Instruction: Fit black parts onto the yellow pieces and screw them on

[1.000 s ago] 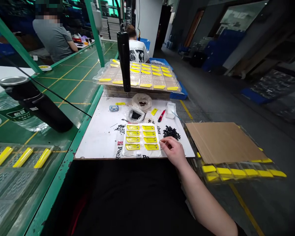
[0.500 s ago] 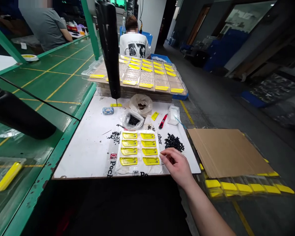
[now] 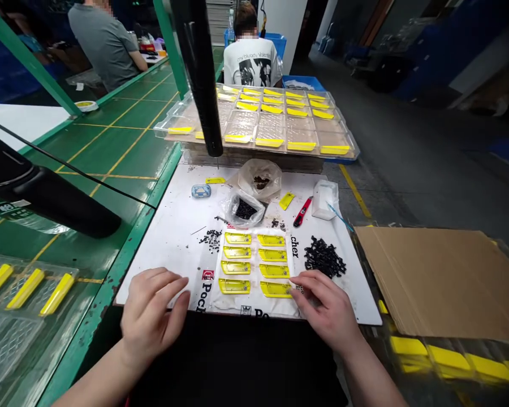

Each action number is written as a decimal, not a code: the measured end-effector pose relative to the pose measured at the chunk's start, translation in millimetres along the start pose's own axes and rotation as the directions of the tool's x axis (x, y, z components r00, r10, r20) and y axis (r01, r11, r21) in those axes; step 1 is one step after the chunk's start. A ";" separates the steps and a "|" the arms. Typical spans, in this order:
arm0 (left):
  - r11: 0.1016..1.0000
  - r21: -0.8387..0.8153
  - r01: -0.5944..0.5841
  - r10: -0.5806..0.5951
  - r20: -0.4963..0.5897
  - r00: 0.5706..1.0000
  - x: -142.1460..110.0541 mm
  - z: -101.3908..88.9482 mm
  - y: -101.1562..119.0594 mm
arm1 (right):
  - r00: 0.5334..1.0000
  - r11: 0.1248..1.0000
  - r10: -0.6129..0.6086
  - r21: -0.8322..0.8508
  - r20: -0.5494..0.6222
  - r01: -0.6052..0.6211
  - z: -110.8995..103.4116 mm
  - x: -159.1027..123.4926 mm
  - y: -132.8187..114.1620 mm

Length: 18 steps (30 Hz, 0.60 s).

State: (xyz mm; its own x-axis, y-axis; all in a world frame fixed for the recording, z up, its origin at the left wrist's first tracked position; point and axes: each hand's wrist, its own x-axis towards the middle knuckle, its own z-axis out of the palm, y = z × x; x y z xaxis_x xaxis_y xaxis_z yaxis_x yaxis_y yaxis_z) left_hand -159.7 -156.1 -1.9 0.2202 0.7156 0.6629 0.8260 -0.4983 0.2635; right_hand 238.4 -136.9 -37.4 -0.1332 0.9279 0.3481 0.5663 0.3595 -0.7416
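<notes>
Two columns of yellow plastic pieces (image 3: 236, 267) lie on a white pad (image 3: 254, 306) on the white work board (image 3: 161, 243). My right hand (image 3: 328, 308) is at the pad's right edge, thumb and index tips pinched together beside the right end of the nearest right-hand yellow piece (image 3: 275, 289). Whatever those fingertips hold, if anything, is too small to make out. My left hand (image 3: 152, 308) hovers over the board's front left edge, empty, its thumb apart from the loosely curled fingers. A pile of small black parts (image 3: 324, 257) lies just beyond my right hand.
A black electric screwdriver (image 3: 201, 85) hangs over the board. Behind the pad are bags of black parts (image 3: 244, 210) and brown bits (image 3: 261, 180), a red cutter (image 3: 302, 212) and a white box (image 3: 326, 199). Trays (image 3: 258, 127) and cardboard (image 3: 445, 277) flank the board; two people sit beyond.
My left hand has come into view at the board's front left. My right hand stays by the pad's right edge, near the lowest yellow piece. The camera view has shifted.
</notes>
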 end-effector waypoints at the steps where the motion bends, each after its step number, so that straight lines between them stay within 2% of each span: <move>1: 1.000 0.016 -0.020 0.020 0.002 1.000 -0.3 15.0 -9.3 | 1.000 1.000 0.007 0.000 -0.006 -0.007 -0.2 -0.5 -0.2; 2: 0.999 0.030 -0.032 0.032 0.005 0.999 -1.8 26.0 -17.4 | 1.000 1.000 0.007 -0.001 -0.012 -0.007 -0.2 -0.8 -0.6; 4: 0.999 0.052 -0.009 0.009 0.004 1.000 -6.7 36.3 -28.1 | 0.999 1.000 -0.014 -0.005 -0.030 0.014 0.5 -1.2 -1.1; 12: 0.989 0.147 0.023 -0.008 -0.099 0.995 -17.3 36.0 -27.3 | 0.995 0.997 -0.074 -0.041 -0.067 0.071 6.1 0.2 5.8; 18: 0.991 0.128 0.027 -0.013 -0.111 0.994 -15.3 34.6 -27.6 | 0.994 0.999 -0.040 -0.025 -0.098 0.038 1.5 0.1 4.8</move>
State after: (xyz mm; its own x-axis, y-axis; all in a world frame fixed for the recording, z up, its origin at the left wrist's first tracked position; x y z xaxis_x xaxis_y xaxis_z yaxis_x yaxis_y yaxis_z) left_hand -168.0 -136.4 -43.5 0.1509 0.6631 0.7331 0.8913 -0.4121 0.1892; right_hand 239.9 -135.0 -41.8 -0.0760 0.8986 0.4321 0.5808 0.3921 -0.7134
